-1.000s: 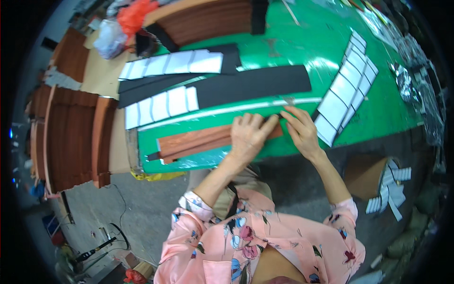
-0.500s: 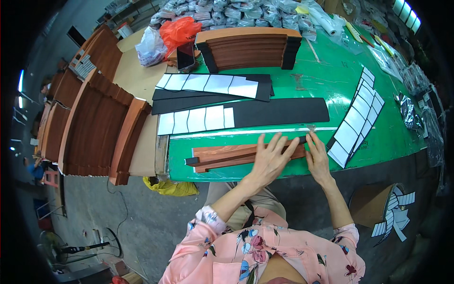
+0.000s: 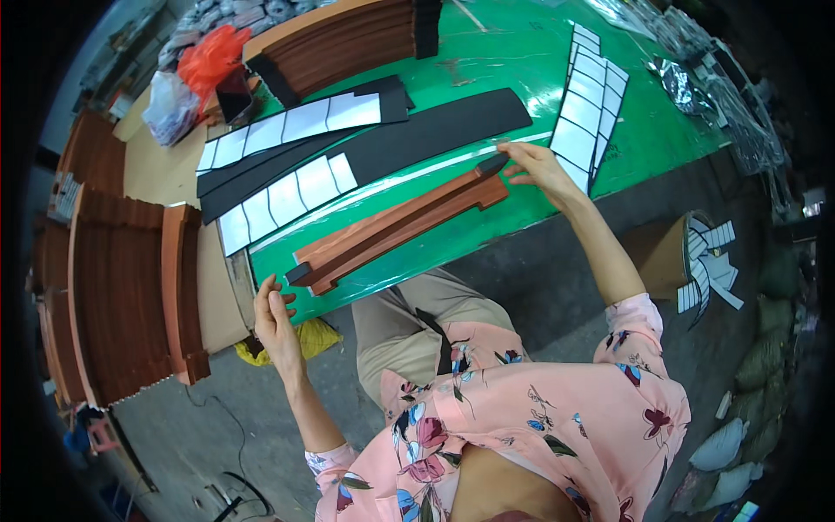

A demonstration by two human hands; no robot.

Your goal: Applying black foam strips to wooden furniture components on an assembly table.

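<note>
A long reddish-brown wooden piece (image 3: 396, 219) lies slantwise near the front edge of the green table, with a raised rail along it. Black caps cover its two ends, a left cap (image 3: 298, 272) and a right cap (image 3: 493, 164). My right hand (image 3: 541, 172) has its fingertips around the right cap. Off the left end, apart from the wood, my left hand (image 3: 275, 315) is held with fingers spread and nothing in it. Behind the piece lie black foam strips (image 3: 452, 117), some partly covered by white backing segments (image 3: 287, 198).
More white-backed strips (image 3: 587, 109) lie at the right of the green table (image 3: 644, 161). Curved brown wooden parts (image 3: 122, 296) are stacked at left, and another stack (image 3: 348, 48) stands behind. A bin (image 3: 665, 257) of white scraps is on the floor at right.
My left hand has left the middle of the wooden piece and moved out past its left end. My right hand stays at the right end. The whole view has turned and shifted.
</note>
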